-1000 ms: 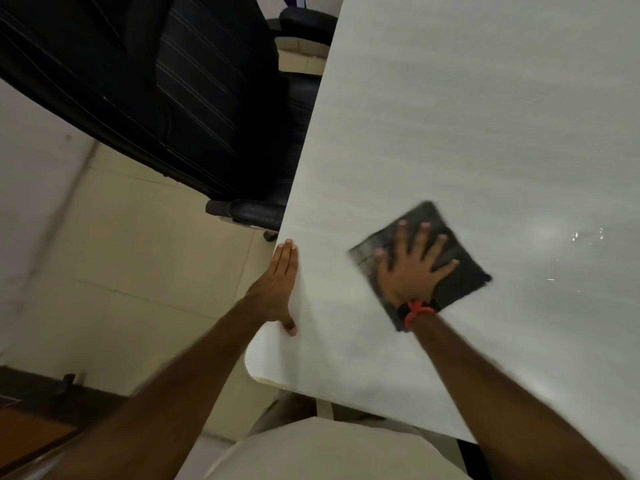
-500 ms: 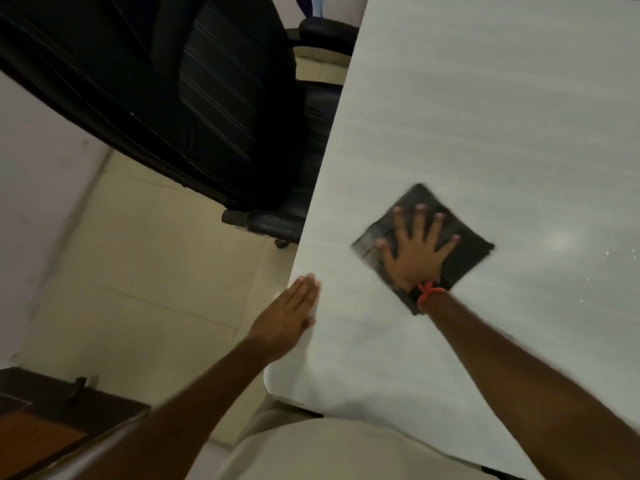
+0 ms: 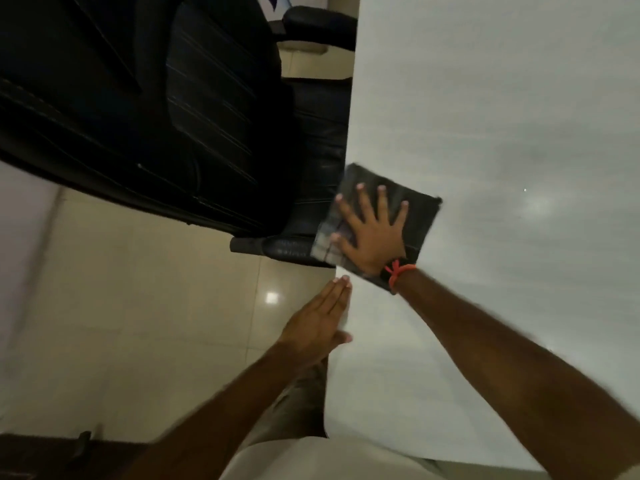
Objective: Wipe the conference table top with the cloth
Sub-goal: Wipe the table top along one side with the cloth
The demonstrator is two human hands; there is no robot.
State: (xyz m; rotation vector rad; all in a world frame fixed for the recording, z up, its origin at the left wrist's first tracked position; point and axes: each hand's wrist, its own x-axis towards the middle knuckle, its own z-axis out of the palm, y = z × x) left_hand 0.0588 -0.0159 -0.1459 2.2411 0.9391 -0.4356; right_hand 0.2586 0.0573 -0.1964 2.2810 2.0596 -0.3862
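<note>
Head view: right hand [image 3: 372,237] lies splayed flat on the cloth [image 3: 420,216].

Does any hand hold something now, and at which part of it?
Nothing is gripped. The right hand presses flat, fingers spread, on the middle of the cloth at the table edge. The left hand lies open at that edge.

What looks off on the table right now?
The dark cloth under the right hand hangs partly over the left edge of the table, above the chair armrest. Nothing looks spilled or damaged.
</note>
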